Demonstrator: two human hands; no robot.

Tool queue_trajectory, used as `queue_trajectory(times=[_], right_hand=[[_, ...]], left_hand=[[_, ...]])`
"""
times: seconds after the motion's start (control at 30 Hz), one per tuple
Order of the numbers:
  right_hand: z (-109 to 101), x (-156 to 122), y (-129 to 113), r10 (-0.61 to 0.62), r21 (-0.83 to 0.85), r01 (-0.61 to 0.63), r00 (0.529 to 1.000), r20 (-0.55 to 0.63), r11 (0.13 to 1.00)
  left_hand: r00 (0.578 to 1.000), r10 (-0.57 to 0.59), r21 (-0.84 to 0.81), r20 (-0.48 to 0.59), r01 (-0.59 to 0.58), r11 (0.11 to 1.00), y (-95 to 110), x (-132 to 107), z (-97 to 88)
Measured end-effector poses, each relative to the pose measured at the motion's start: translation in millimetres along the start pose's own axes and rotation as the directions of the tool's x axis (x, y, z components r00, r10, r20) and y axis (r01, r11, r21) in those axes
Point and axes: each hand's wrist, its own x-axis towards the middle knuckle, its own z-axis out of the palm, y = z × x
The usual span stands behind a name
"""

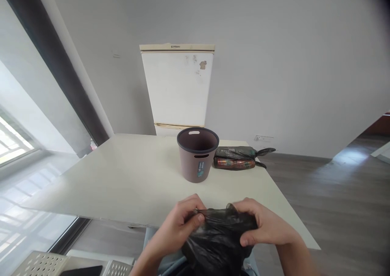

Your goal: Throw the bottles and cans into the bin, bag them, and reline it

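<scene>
A thin black plastic bag (217, 239) hangs between my two hands at the near edge of the table. My left hand (185, 223) pinches its upper left edge between thumb and fingers. On the other side, my right hand (258, 223) grips the bag's right edge, with the thumb in front and the fingers behind or inside it, partly hidden. Beyond my hands a mauve trash can (195, 166) with a dark rim stands upright on the table. Its side carries a blue label and a handle slot.
The pale table (131, 174) spans the middle. A knotted dark plastic bag (236, 158) with a colourful packet inside lies right of the can. Behind stands a white refrigerator (178, 87). A perforated plastic basket (39, 264) sits at the lower left, beside a dark flat object (82, 271).
</scene>
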Motion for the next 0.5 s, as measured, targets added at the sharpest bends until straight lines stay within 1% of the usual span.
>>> queue_trajectory(times=[0.03,0.07,0.1,0.13,0.17,0.2,0.27,0.3,0.33,0.37,0.4,0.43,0.47,0.5], right_hand=[[-4,-3,-3,0.015,-0.042,-0.013,0.998,0.057,0.999],[-7,-5,-3,0.008,-0.074,-0.001,0.997,0.083,0.997],[-9,-7,-3,-0.029,-0.098,0.035,0.997,0.067,0.995],[-10,-8,0,-0.096,-0.112,0.098,0.995,0.019,0.989],[-10,-9,4,-0.201,-0.114,0.195,0.978,-0.048,0.974],[-9,-9,9,-0.322,-0.100,0.312,0.940,-0.116,0.945],[-7,-8,21,-0.526,-0.016,0.535,0.825,-0.205,0.845],[-5,-9,27,-0.587,0.042,0.609,0.779,-0.221,0.792],[-4,-10,31,-0.617,0.093,0.645,0.757,-0.217,0.758],[-3,-12,33,-0.623,0.117,0.651,0.754,-0.206,0.750],[-3,-16,34,-0.610,0.099,0.634,0.768,-0.192,0.767],[-3,-21,31,-0.588,0.040,0.603,0.788,-0.181,0.796],[-4,-26,27,-0.555,-0.049,0.555,0.814,-0.171,0.830],[-5,-33,20,-0.518,-0.151,0.498,0.839,-0.163,0.854]], left_hand=[[0.999,-0.051,-0.007,0.019,0.051,0.999,-2,-3,-7.6],[0.994,-0.103,-0.030,0.044,0.104,0.994,-5,-5,-14.1],[0.986,-0.152,-0.067,0.073,0.157,0.985,-9,-8,-19.6],[0.975,-0.192,-0.115,0.108,0.204,0.972,-12,-11,-24.3],[0.964,-0.218,-0.169,0.152,0.243,0.955,-16,-13,-28.6],[0.951,-0.227,-0.221,0.208,0.272,0.936,-20,-16,-32.6],[0.914,-0.211,-0.273,0.347,0.314,0.909,-26,-19,-39.9],[0.887,-0.193,-0.256,0.420,0.319,0.913,-28,-20,-43.1],[0.854,-0.168,-0.212,0.493,0.306,0.928,-30,-21,-45.7],[0.814,-0.144,-0.149,0.563,0.271,0.951,-32,-21,-47.3],[0.767,-0.132,-0.069,0.627,0.224,0.972,-34,-22,-47.9],[0.731,-0.152,0.026,0.665,0.181,0.983,-36,-22,-47.4],[0.713,-0.212,0.138,0.669,0.161,0.977,-39,-23,-45.8],[0.717,-0.303,0.258,0.628,0.176,0.950,-42,-24,-43.7]])
